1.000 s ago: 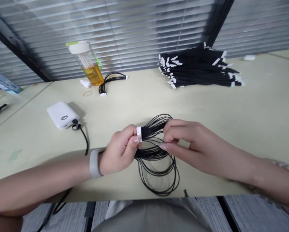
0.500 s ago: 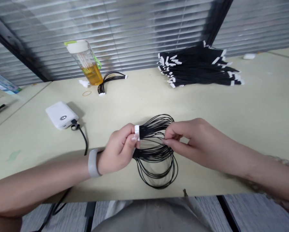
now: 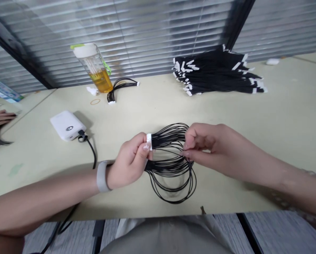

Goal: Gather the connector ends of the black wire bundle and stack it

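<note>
My left hand (image 3: pixel 132 160), with a grey band at the wrist, grips the white connector (image 3: pixel 149 141) of a looped black wire bundle (image 3: pixel 171 167). From the connector the thin wires fan out to the right and curl back beneath my left hand. My right hand (image 3: pixel 208 146) has its thumb and index finger pinched on wires at the right side of the loops. The wires hang just over the table, with several looser loops sagging toward its front edge.
A white power bank (image 3: pixel 68 125) with a black cable lies left. Behind are a bottle of amber liquid (image 3: pixel 101 79), a small wire harness (image 3: pixel 123 84) and a pile of black harnesses (image 3: pixel 216 74). Another person's hand (image 3: pixel 0 118) is at the left edge, near black wires.
My right hand has shifted slightly right and up, still pinching wires. My left hand and the connector rose a little. The other person's hand and black wires have come further into view at left.
</note>
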The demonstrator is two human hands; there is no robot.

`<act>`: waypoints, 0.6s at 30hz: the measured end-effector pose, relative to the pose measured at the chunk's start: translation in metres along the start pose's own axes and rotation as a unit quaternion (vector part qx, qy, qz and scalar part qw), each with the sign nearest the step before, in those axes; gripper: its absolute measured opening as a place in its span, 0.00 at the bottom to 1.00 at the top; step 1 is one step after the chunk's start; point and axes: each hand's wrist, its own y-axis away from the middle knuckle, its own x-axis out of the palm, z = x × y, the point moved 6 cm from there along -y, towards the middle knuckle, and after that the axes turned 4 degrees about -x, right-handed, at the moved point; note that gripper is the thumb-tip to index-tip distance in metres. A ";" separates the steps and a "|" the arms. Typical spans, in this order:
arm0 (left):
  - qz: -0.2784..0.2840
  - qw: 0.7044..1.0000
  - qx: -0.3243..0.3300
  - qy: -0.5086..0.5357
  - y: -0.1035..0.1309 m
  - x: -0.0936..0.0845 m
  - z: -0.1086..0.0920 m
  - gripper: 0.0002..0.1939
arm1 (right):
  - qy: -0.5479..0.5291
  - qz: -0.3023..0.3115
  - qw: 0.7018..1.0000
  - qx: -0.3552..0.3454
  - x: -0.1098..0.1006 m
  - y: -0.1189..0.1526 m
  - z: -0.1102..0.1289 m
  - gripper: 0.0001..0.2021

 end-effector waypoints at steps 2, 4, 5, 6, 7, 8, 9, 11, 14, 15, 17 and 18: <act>-0.001 1.000 -0.007 0.004 0.000 0.000 0.001 0.18 | -0.032 0.003 0.999 0.005 0.001 0.000 -0.001 0.05; -0.001 1.000 -0.014 0.004 -0.001 0.000 0.002 0.19 | -0.067 0.010 0.998 0.011 0.001 0.000 -0.001 0.05; -0.001 1.000 -0.016 0.003 -0.001 0.000 0.002 0.19 | -0.083 0.015 0.996 0.015 0.002 0.000 -0.002 0.05; -0.001 1.000 -0.016 0.003 -0.001 0.000 0.002 0.19 | -0.098 0.019 0.995 0.017 0.003 -0.001 -0.002 0.05; 0.000 1.000 -0.015 0.002 -0.001 0.000 0.002 0.19 | -0.111 0.023 0.993 0.019 0.003 -0.001 -0.001 0.05; 0.001 1.000 -0.013 0.001 -0.001 0.000 0.003 0.19 | -0.122 0.026 0.992 0.023 0.003 -0.001 -0.001 0.05; 0.002 1.000 -0.011 0.000 -0.001 0.000 0.003 0.19 | -0.131 0.028 0.991 0.027 0.004 -0.001 -0.002 0.05; 0.008 1.000 -0.011 0.001 -0.002 0.001 0.003 0.19 | -0.139 0.029 0.989 0.029 0.004 -0.001 -0.002 0.05; 0.014 1.000 -0.022 0.009 -0.002 0.002 0.005 0.19 | -0.091 0.017 0.996 0.007 0.003 0.000 0.000 0.04; 0.016 0.999 -0.026 0.012 -0.002 0.002 0.005 0.19 | -0.060 0.008 0.998 -0.007 0.002 0.000 0.002 0.04; 0.021 0.999 -0.029 0.014 -0.002 0.003 0.005 0.19 | -0.002 -0.010 0.999 -0.032 0.001 0.000 0.004 0.05; 0.023 0.999 -0.029 0.014 -0.002 0.003 0.005 0.19 | 0.019 -0.016 0.999 -0.040 0.001 0.001 0.005 0.05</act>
